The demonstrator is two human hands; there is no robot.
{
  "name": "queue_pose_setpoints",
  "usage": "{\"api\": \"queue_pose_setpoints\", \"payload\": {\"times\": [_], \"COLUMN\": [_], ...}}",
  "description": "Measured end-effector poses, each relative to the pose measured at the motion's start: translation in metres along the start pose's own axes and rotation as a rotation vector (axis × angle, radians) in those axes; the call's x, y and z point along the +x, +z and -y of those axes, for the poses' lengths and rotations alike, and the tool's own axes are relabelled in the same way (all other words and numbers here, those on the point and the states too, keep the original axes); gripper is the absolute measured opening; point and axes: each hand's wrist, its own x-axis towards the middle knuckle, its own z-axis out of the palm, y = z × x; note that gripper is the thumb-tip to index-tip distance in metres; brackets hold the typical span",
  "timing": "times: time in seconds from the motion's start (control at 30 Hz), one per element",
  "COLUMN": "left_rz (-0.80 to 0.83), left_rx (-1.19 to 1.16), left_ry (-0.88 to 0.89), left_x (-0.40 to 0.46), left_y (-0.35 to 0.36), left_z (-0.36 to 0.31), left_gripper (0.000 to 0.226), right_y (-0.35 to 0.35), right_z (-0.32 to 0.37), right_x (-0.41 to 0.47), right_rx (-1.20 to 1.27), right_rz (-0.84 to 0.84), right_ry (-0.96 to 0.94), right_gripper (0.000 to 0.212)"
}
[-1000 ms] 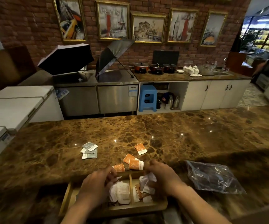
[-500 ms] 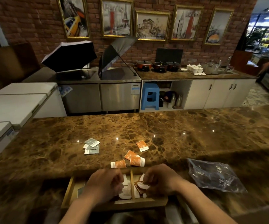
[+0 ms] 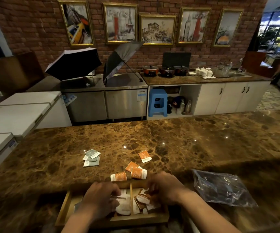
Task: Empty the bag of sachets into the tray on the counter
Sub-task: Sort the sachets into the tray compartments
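A wooden divided tray [image 3: 63,209] sits at the near edge of the marble counter [image 3: 186,142]. Both hands are inside it. My left hand [image 3: 100,197] presses on white sachets [image 3: 124,207] in the middle compartment. My right hand [image 3: 168,189] is curled over orange and white sachets [image 3: 141,199] in the right compartment. Three orange sachets [image 3: 130,173] lie just beyond the tray, one more orange sachet [image 3: 144,156] farther back, and a few grey sachets [image 3: 91,157] to the left. The clear plastic bag [image 3: 220,187] lies flat and crumpled on the counter to the right.
Behind the counter are white chest freezers [image 3: 23,111] at left, a steel cabinet with two open umbrellas [image 3: 75,63], a blue stool [image 3: 157,102] and white cupboards with pots and cups on top.
Both hands have shifted slightly within the tray, sorting sachets down into the compartments. The view has tilted a little. The bag and the loose sachets on the counter have not moved.
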Motion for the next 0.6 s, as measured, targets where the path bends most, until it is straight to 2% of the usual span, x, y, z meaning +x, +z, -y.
{"api": "queue_pose_setpoints", "payload": {"times": [0.13, 0.23, 0.3, 0.43, 0.6], "left_rz": [0.054, 0.035, 0.011, 0.001, -0.106], "left_rx": [0.002, -0.051, -0.025, -0.008, -0.074], "left_ry": [-0.005, -0.065, -0.059, -0.025, -0.016], "left_x": [0.003, 0.004, 0.004, 0.003, 0.005], "left_y": [-0.005, -0.004, -0.003, -0.002, -0.005], "left_z": [0.002, 0.006, 0.007, 0.007, 0.003], "left_gripper": [0.023, 0.043, 0.048, 0.033, 0.011], "right_y": [0.002, 0.0, 0.001, 0.003, 0.0], "right_z": [0.004, 0.004, 0.004, 0.002, 0.002], "right_x": [0.002, 0.007, 0.009, 0.011, 0.014], "right_rx": [-0.071, -0.096, -0.099, -0.078, -0.047], "right_rz": [0.083, 0.111, 0.107, 0.111, 0.137], "right_ry": [-0.036, -0.042, -0.042, -0.017, -0.013], "right_gripper": [0.032, 0.034, 0.035, 0.039, 0.043]}}
